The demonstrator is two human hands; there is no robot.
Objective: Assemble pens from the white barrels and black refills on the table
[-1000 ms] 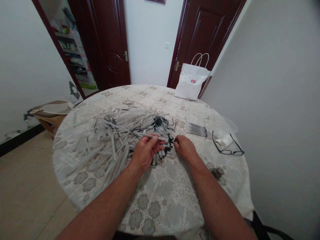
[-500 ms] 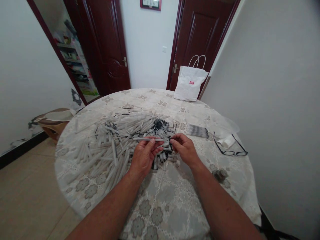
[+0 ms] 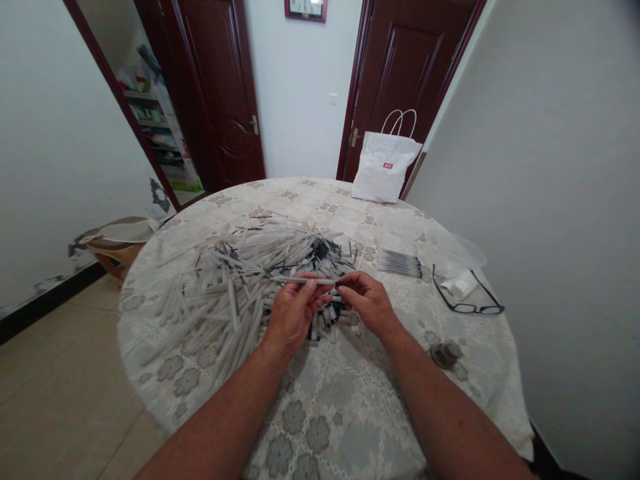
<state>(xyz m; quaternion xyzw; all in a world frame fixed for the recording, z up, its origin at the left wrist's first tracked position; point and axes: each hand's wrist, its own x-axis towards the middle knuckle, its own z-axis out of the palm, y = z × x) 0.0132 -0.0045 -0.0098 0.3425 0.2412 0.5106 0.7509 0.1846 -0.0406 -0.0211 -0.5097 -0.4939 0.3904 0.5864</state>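
Note:
My left hand (image 3: 295,310) pinches a translucent white pen barrel (image 3: 300,281), held level above the round table (image 3: 340,400). My right hand (image 3: 367,301) has its fingertips pressed against the barrel's right end, closed on a small dark piece I cannot make out clearly. Right under both hands lies a big heap of white pen barrels (image 3: 225,293) mixed with small black pen parts (image 3: 325,252).
A neat row of finished pens (image 3: 399,263) lies right of the heap. Black glasses (image 3: 467,301) and a white scrap sit at the table's right edge. A white paper bag (image 3: 385,167) stands at the far side. Dark doors behind; a basket (image 3: 117,241) on the floor at left.
My right hand rose from the black parts on the table and came to the right end of the barrel in my left hand. The view tilted up slightly.

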